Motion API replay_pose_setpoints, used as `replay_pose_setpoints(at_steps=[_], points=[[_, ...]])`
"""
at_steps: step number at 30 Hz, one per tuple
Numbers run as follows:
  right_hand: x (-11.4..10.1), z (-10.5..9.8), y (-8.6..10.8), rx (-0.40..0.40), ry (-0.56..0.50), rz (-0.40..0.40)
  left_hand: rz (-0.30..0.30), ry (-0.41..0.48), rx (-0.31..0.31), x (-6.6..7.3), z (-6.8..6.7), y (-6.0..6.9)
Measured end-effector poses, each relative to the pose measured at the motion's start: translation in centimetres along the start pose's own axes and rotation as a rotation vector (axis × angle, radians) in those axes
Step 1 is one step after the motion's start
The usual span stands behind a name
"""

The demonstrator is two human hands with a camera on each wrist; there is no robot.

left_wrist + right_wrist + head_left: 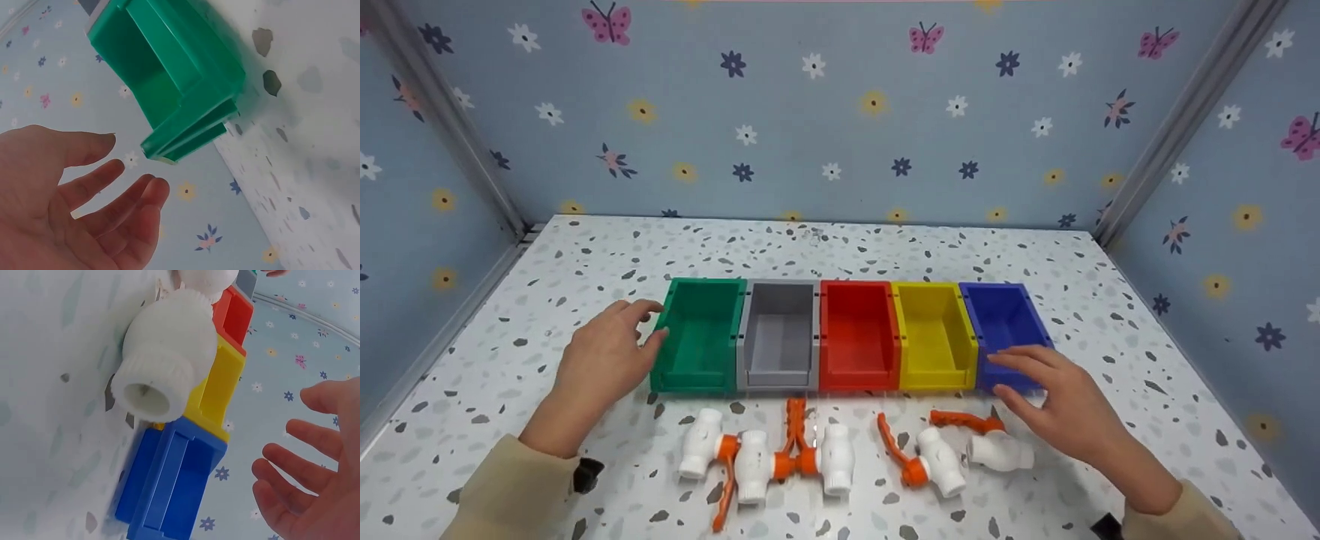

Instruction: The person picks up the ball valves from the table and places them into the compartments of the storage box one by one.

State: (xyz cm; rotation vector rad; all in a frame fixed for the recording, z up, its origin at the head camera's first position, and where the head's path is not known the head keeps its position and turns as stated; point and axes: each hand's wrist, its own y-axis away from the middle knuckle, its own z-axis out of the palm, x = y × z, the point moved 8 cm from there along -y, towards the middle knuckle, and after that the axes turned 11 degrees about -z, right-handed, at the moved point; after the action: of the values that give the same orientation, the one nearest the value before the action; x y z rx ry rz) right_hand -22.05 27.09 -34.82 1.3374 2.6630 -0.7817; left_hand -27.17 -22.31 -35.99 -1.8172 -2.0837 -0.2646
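My left hand [609, 351] hovers at the left side of the green bin [696, 381], fingers loosely bent and holding nothing. In the left wrist view a gap shows between its fingertips and the green bin [169, 56]. Over the front of the blue bin [1001, 307] hangs my right hand [1065, 401], its fingers relaxed and apart with nothing in them. Several white ball valves with orange lever handles lie before the bins. One valve [1000, 451] lies just left of the right hand, beside another valve [943, 461]. Three more valves [754, 466] sit further left.
Between the green and blue bins stand a grey bin [778, 379], a red bin [859, 380] and a yellow bin [937, 380], joined in one row. The speckled table [825, 251] meets a flowered back wall [840, 135] and side walls.
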Motion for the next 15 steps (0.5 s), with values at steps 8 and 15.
replay_pose_setpoints(at_steps=[8, 15], points=[[1.2, 0.4, 1.2, -0.061, -0.127, -0.017, -0.039, 0.098, -0.14, -1.4, 1.2, -0.6], [1.7, 1.3, 2.4, -0.145, -0.24, -0.038, -0.049, 0.136, -0.207, -1.9, 1.7, -0.8]])
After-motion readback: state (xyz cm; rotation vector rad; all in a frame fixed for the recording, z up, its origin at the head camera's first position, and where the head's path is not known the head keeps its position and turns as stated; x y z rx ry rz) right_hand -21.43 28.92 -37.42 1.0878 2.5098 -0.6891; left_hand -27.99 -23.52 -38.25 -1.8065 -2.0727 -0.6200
